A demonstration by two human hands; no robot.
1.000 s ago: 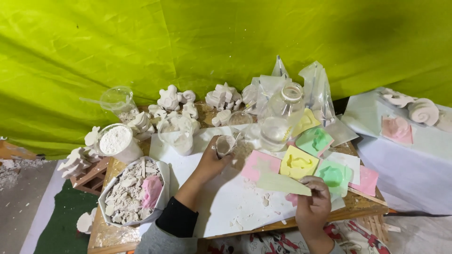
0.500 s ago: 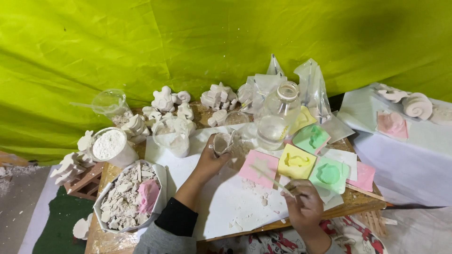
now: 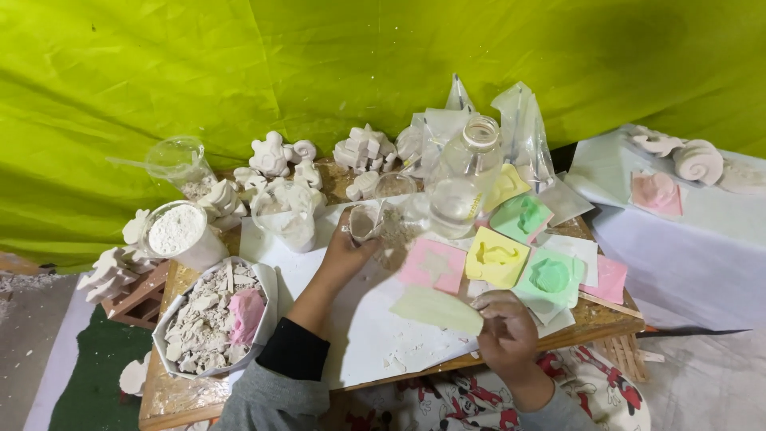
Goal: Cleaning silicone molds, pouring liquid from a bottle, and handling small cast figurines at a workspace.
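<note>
My left hand (image 3: pixel 345 254) reaches to the middle of the white sheet (image 3: pixel 367 335) and grips a small clear plastic cup (image 3: pixel 364 221) smeared with plaster. My right hand (image 3: pixel 505 333) hovers at the table's near edge and pinches a pale green flat mould (image 3: pixel 436 310), held level above the sheet. Just beyond it lie a pink square mould (image 3: pixel 433 266), a yellow mould (image 3: pixel 498 256) and a green mould (image 3: pixel 550 277).
A bowl of broken plaster pieces (image 3: pixel 209 318) sits at the left, with a tub of white powder (image 3: pixel 177 231) behind it. White plaster casts (image 3: pixel 275 156) line the back. A clear glass jar (image 3: pixel 463 179) and plastic bags stand behind the moulds. A white side table (image 3: pixel 678 231) is right.
My right hand has brought the pale green mould back into view, held flat over the sheet. My left hand stays on the small cup.
</note>
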